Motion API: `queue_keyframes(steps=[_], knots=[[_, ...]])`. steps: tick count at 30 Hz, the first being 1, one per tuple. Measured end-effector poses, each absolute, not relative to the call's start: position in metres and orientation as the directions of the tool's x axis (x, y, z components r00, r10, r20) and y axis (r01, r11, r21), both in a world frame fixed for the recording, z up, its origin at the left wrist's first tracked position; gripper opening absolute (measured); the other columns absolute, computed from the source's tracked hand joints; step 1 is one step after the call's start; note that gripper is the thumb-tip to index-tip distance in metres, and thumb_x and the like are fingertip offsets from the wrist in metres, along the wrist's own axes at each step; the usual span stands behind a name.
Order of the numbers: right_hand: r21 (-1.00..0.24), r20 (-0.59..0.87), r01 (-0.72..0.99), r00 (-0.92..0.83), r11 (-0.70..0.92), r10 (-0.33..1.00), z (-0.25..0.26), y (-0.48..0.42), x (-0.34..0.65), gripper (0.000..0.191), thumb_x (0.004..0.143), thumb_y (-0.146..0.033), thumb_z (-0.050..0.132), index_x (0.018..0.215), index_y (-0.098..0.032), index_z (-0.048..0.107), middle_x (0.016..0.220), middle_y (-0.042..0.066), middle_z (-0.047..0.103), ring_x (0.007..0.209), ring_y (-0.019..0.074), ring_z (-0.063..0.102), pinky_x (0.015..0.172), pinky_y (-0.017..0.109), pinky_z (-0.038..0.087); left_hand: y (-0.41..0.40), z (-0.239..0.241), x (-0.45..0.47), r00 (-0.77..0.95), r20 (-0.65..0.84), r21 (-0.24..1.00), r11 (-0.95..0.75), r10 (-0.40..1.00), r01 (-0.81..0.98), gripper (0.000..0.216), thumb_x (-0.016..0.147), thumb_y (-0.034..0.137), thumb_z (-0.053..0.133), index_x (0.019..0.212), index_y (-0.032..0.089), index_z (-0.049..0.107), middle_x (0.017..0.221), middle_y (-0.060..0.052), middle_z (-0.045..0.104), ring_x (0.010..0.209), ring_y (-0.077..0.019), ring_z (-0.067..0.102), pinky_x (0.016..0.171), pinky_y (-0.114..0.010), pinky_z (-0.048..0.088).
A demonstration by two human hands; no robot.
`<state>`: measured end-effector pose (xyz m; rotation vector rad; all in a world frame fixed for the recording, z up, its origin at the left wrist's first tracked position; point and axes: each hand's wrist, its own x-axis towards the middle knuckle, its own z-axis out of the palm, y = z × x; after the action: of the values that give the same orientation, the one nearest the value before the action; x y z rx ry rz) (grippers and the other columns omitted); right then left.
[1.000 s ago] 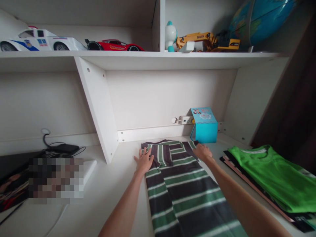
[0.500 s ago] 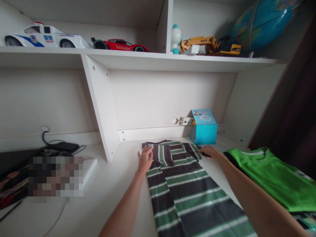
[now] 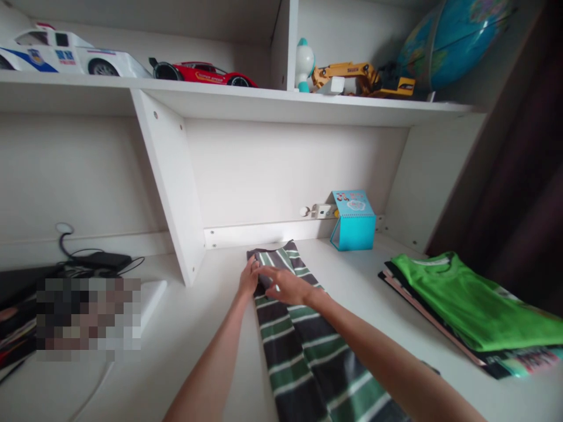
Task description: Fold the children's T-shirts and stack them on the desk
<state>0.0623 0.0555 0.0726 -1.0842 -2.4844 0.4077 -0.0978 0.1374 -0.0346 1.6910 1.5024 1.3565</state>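
A dark, green and white striped shirt point(image 3: 281, 346) lies lengthwise on the desk, its far right part folded over toward the left. My left hand point(image 3: 249, 278) is at the shirt's far left corner, fingers closed on the fabric edge. Across the folded part reaches my right hand point(image 3: 288, 286), palm down over the cloth. Its index finger stretches toward my left fingertips, with the thumb apart. The right forearm covers part of the shirt's right side.
A green T-shirt point(image 3: 475, 305) tops a clothes stack at right. Behind stand a blue desk calendar point(image 3: 356, 231) and a power socket point(image 3: 324, 211). Cables and a black adapter point(image 3: 105, 261) lie left of the upright panel point(image 3: 165, 187). Toys and a globe point(image 3: 457, 44) occupy the shelf above.
My right hand has moved left from the shirt's far right edge, and that side is now folded over to the left. The left hand stays near the far left corner. The view has shifted slightly.
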Motion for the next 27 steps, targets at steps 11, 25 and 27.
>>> queue_keyframes(steps=[11,25,27], knots=[[-0.393,-0.088,0.9,-0.24,0.188,0.967,0.036,-0.046,0.25,0.055,0.076,-0.049,0.048,0.122,-0.018,0.046,0.106,0.011,0.062,0.096,0.0232,0.058,0.084,0.036,0.043,0.134,-0.033,-0.095,0.054,0.445,0.735,-0.399,0.894,0.548,0.024,0.081,0.031,0.049,0.095,0.022,0.065,0.104,-0.002,0.066,0.101,-0.0189,0.057,0.092,-0.031,0.041],[-0.494,0.136,0.857,-0.09,0.146,0.987,0.034,-0.092,0.238,0.025,0.082,-0.041,0.038,0.099,-0.025,0.048,0.055,-0.004,0.054,0.044,0.0134,0.051,0.048,0.025,0.038,0.132,-0.031,-0.094,0.039,0.455,0.687,-0.378,0.89,0.621,0.03,0.081,0.025,0.048,0.108,0.019,0.061,0.114,-0.005,0.06,0.108,-0.0181,0.053,0.096,-0.03,0.039],[-0.529,0.054,0.835,-0.141,0.148,0.989,0.037,-0.1,0.24,0.032,0.082,-0.043,0.039,0.108,-0.026,0.049,0.064,-0.002,0.06,0.046,0.0131,0.054,0.049,0.024,0.043,0.133,-0.031,-0.094,0.04,0.45,0.681,-0.372,0.892,0.631,0.031,0.08,0.025,0.049,0.109,0.018,0.06,0.115,-0.006,0.06,0.107,-0.0188,0.054,0.095,-0.031,0.039]])
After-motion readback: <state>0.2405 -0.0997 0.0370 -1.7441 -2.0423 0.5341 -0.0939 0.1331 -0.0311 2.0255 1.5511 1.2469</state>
